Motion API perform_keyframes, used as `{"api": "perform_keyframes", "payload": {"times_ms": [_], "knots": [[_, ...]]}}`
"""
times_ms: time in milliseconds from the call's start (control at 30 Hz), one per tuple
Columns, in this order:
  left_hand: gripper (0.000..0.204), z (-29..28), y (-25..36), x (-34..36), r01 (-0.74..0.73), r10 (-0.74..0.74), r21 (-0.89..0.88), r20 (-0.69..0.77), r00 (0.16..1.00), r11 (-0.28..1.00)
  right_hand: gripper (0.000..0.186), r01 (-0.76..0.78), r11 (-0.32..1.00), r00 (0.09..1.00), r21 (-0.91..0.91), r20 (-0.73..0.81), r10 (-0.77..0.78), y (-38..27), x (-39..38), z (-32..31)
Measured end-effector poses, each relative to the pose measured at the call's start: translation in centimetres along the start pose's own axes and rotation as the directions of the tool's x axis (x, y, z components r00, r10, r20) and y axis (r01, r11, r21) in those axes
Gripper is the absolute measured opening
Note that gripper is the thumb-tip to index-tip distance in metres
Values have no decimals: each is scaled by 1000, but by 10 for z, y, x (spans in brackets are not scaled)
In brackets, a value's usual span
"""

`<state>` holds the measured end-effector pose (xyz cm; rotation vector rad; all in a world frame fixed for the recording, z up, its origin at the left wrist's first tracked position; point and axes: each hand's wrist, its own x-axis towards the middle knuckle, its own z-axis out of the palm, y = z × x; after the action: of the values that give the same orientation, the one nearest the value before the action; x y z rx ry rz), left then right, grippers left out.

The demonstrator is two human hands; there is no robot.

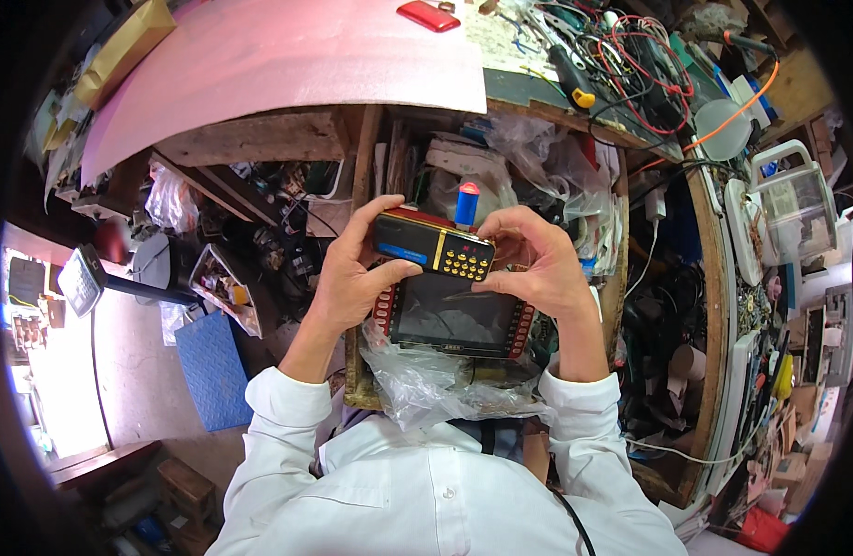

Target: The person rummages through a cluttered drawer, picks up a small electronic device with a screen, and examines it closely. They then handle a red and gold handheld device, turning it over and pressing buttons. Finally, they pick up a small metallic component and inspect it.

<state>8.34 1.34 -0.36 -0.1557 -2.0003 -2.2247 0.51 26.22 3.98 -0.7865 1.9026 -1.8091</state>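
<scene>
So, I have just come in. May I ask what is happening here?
The person's left hand and right hand hold what looks like a red-and-black portable radio by its two ends, gold buttons facing the camera. A blue piece with a red tip shows above its top edge. Below is a larger device with a dark screen and red buttons, with clear plastic at its near edge.

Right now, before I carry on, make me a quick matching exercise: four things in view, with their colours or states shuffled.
Things:
1. Small keypad device
2. Larger screen device
3. Broad sheet at the far side
4. Flat panel at the left

Colours or states:
A. Blue
B. Held by the left hand and right hand
C. Pink
D. Red strips along its sides

Pairs: 1-B; 2-D; 3-C; 4-A
</scene>
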Motion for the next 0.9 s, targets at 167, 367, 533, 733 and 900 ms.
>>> {"api": "perform_keyframes", "payload": {"times_ms": [167,367,533,733,900], "knots": [[75,1,2,0,0,0,-22,-15,1000,1000,54,-20,999,1000,-32,-9,20,0,1,1],[71,-1,-3,-2,9,-11,-80,-26,1000,997,67,-5,1000,999,-8,-38,5,-1,3,4],[73,-8,-9,-2,50,-44,-103,59,997,993,42,52,997,997,64,-62,-48,-3,4,1],[74,-12,1,3,52,-35,-122,133,990,991,21,45,984,981,-175,-176,-76,4,11,15],[71,-3,10,3,196,-194,-368,43,980,909,17,53,990,961,-132,-261,-86,8,13,23]]}}
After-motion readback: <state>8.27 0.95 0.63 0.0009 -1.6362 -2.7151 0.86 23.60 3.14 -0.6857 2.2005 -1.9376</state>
